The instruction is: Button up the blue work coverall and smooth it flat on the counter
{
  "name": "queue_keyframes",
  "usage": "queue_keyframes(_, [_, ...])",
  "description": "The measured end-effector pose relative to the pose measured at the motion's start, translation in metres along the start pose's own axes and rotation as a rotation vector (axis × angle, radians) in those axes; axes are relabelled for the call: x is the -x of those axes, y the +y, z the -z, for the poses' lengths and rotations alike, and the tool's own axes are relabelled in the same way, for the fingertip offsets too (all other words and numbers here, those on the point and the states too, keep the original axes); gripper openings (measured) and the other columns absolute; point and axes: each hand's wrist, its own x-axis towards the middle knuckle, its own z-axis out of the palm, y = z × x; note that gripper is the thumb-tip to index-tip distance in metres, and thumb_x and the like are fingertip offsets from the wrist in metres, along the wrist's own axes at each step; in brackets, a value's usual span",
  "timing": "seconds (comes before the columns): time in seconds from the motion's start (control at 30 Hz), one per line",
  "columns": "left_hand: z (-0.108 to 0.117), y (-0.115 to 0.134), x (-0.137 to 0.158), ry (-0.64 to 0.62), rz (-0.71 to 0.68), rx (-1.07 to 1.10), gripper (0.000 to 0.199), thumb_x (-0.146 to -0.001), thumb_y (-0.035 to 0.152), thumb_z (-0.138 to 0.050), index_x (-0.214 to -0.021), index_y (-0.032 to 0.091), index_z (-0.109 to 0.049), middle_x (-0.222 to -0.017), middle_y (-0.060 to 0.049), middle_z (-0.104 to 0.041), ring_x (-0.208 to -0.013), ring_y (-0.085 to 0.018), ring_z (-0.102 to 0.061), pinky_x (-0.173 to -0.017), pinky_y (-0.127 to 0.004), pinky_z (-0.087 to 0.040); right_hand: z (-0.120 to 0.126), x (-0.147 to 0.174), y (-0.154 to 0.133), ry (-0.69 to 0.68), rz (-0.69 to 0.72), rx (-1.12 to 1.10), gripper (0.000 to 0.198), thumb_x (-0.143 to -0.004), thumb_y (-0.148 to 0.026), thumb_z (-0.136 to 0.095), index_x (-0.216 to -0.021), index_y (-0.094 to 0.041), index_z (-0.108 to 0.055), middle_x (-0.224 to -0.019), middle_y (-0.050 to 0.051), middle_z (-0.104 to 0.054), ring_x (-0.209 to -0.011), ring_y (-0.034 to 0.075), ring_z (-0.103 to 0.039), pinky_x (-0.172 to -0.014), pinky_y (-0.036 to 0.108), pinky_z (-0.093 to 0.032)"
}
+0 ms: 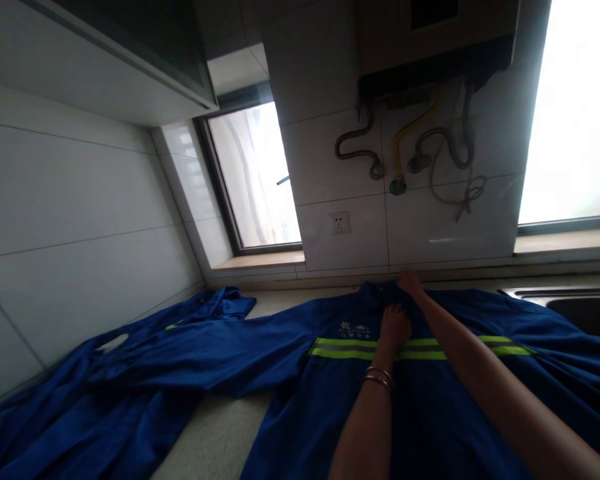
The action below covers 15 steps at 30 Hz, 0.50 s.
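Note:
A blue work jacket (340,393) with a yellow-green and grey reflective band lies spread front side up on the counter, its collar towards the wall. My left hand (396,327), with bangles at the wrist, is closed on the jacket's front just below the collar, beside a small white printed logo (355,331). Farther up, my right hand (411,285) pinches the collar's right side; its fingertips are partly hidden. One sleeve stretches left over a second blue garment (145,413), which lies crumpled.
A sink (580,308) is set into the counter (220,427) at the right, partly under the jacket. Above hangs a water heater (435,40) with hoses and a yellow pipe (405,130). A wall socket (341,223) sits between two windows; a cabinet (105,60) juts out upper left.

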Motion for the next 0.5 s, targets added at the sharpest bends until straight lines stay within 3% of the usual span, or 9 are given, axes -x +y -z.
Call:
queue_keyframes(0.17, [0.003,0.000,0.001,0.023,0.000,0.056,0.033,-0.086,0.021,-0.036,-0.106,0.011,-0.060,-0.121,-0.012,-0.053,-0.110,-0.023,-0.046,-0.100,-0.039,-0.034,0.005,-0.012,-0.002,-0.030,-0.022,-0.017,0.030,-0.075,-0.016,-0.052,-0.100,-0.004,-0.064,-0.100,0.023,-0.063,-0.099,0.029,-0.058,-0.083,0.036,-0.043])
queue_keyframes(0.37, [0.008,0.003,0.003,0.022,0.083,0.098,0.031,-0.084,0.021,-0.038,-0.105,0.012,-0.059,-0.120,-0.011,-0.053,-0.109,-0.024,-0.045,-0.095,-0.039,-0.037,0.001,-0.007,-0.004,0.040,-0.041,-0.094,0.034,-0.083,-0.022,-0.046,-0.107,-0.004,-0.060,-0.112,0.025,-0.057,-0.109,0.031,-0.052,-0.088,0.038,-0.039])
queue_keyframes(0.5, [0.014,0.006,0.004,-0.013,0.130,0.102,0.033,-0.084,0.023,-0.039,-0.108,0.010,-0.057,-0.122,-0.013,-0.050,-0.114,-0.026,-0.041,-0.097,-0.040,-0.036,-0.006,0.002,0.000,0.047,-0.068,-0.194,0.029,-0.087,-0.023,-0.042,-0.096,-0.007,-0.065,-0.102,0.022,-0.062,-0.103,0.029,-0.056,-0.086,0.037,-0.041])
